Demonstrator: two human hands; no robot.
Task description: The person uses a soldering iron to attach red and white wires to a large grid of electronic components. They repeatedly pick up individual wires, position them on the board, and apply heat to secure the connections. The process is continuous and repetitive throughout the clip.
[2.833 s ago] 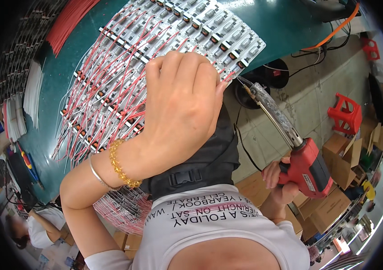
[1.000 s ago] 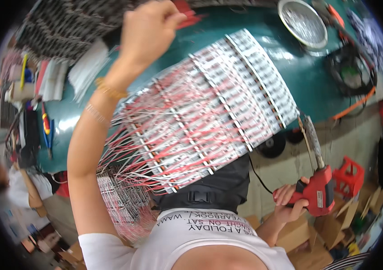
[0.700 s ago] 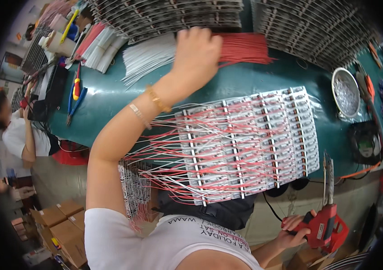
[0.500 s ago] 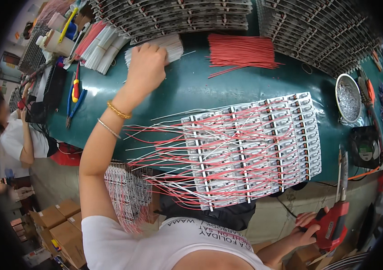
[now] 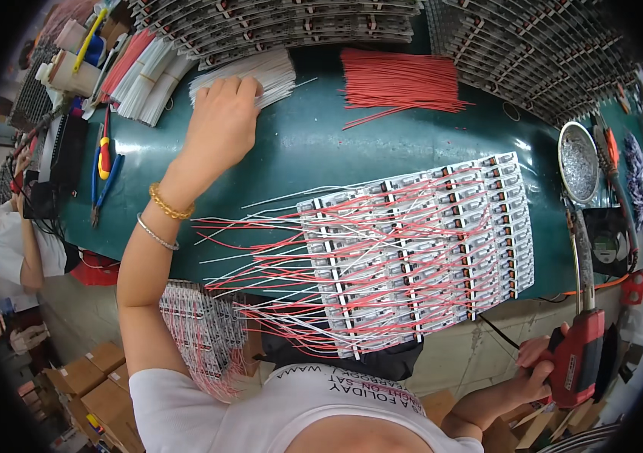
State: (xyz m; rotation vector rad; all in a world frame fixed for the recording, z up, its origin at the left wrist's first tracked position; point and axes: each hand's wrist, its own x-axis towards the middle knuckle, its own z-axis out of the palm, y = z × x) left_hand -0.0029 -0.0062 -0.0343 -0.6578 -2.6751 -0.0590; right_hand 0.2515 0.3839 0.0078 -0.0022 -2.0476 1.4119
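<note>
My left hand rests at the near edge of a bundle of loose white wires, palm down. Its fingers are curled and closed, and whatever they pinch is hidden beneath them. At the right, my right hand grips a red soldering gun by its handle, and the gun's long metal barrel points up toward a metal bowl of silvery bits. Between the hands lies a panel of small circuit boards, with red and white wires trailing off its left side.
Red wires are piled at the back centre. Stacked panels line the far side. Pliers lie at the left. More wired panels hang below the table edge. Cardboard boxes stand lower left, and another person is beyond.
The view has shifted slightly. My left hand has drawn a little nearer along the white wires. My right hand has raised the soldering gun, bringing its barrel up to the bowl.
</note>
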